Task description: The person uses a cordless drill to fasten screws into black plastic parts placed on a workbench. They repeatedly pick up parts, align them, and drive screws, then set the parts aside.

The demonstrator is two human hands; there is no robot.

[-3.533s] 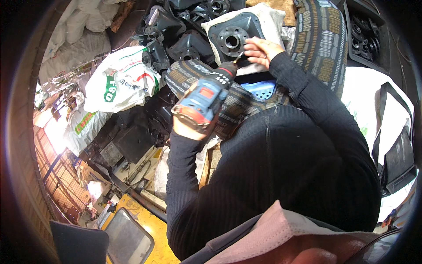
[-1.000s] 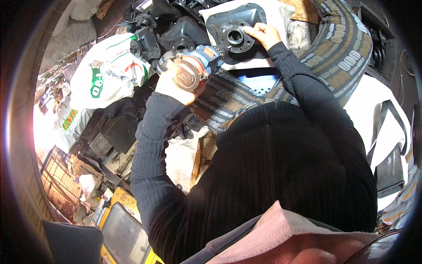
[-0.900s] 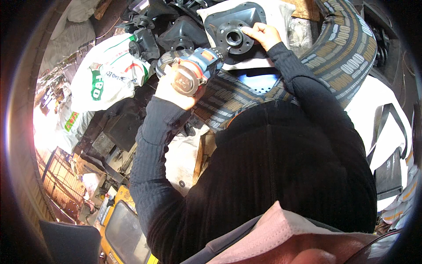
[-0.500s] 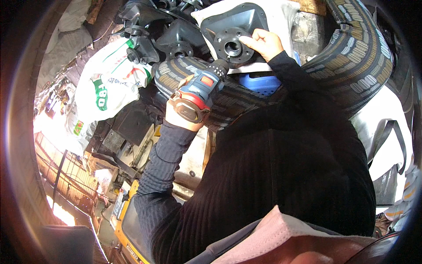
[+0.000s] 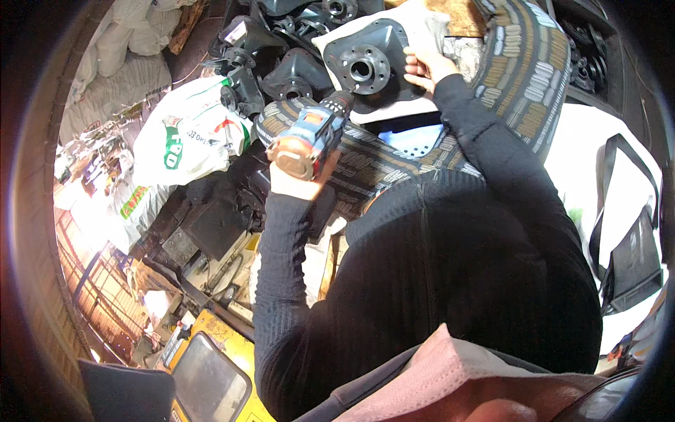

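Note:
My left hand point(image 5: 295, 184) is wrapped round the grip of a blue and red cordless drill point(image 5: 316, 133). The black chuck of the drill points up at the lower left edge of a round flange on a black plastic housing point(image 5: 380, 42). That flange has a large centre hole and a ring of small holes. The housing lies on a white sack point(image 5: 439, 32). At its right edge is my right hand point(image 5: 430, 69), fingers curled in and thumb side up. What these fingers hold, if anything, is too small to make out.
Several similar black housings point(image 5: 292, 74) are piled at the far left. A patterned padded cushion point(image 5: 524, 63) curves round my work spot, with a blue perforated piece point(image 5: 415, 141) beside it. White printed bags point(image 5: 190, 133) lie left, a yellow-framed machine point(image 5: 211, 373) lower left.
My right hand has moved off the round flange to the housing's right edge. The drill, still in my left hand, stays close to the flange. The view has shifted slightly.

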